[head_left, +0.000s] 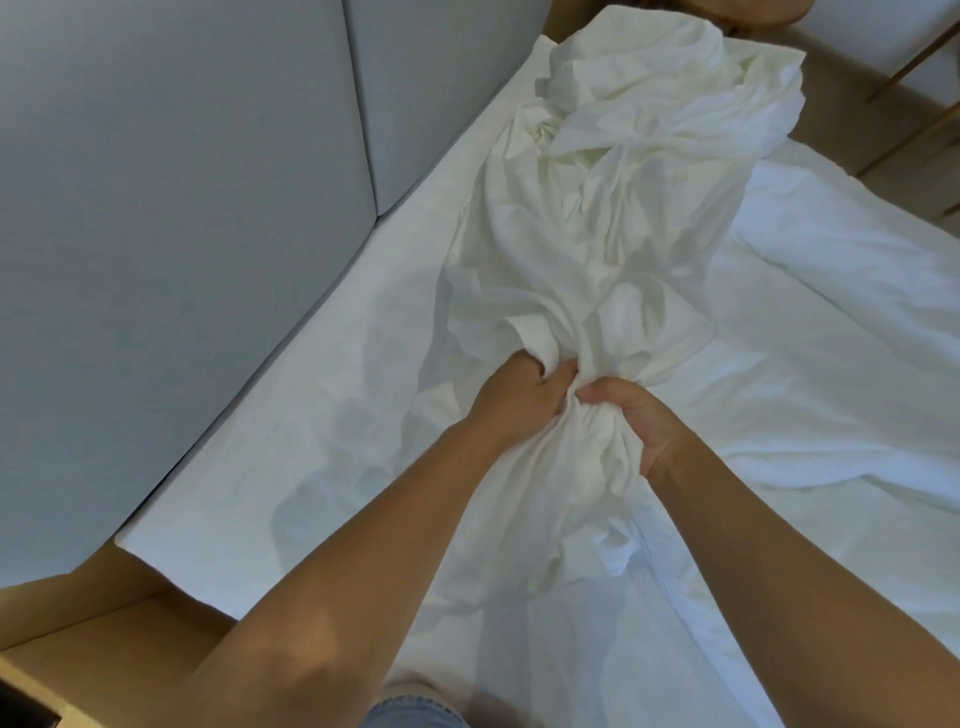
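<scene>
A cream-white sheet (634, 208) lies bunched in a long crumpled heap down the middle of a bed (291, 467) covered in white. My left hand (514, 395) grips a gathered fold of the sheet at its near end. My right hand (639, 421) grips the same bunch right beside it, its fingers curled round the fabric. Both hands nearly touch, and the sheet hangs in folds below them toward me.
A grey padded headboard (182, 182) runs along the bed's left side. A light wooden bed frame (104, 639) shows at the lower left. Wooden furniture legs (909, 104) stand at the upper right. More white bedding (841, 364) spreads over the right half.
</scene>
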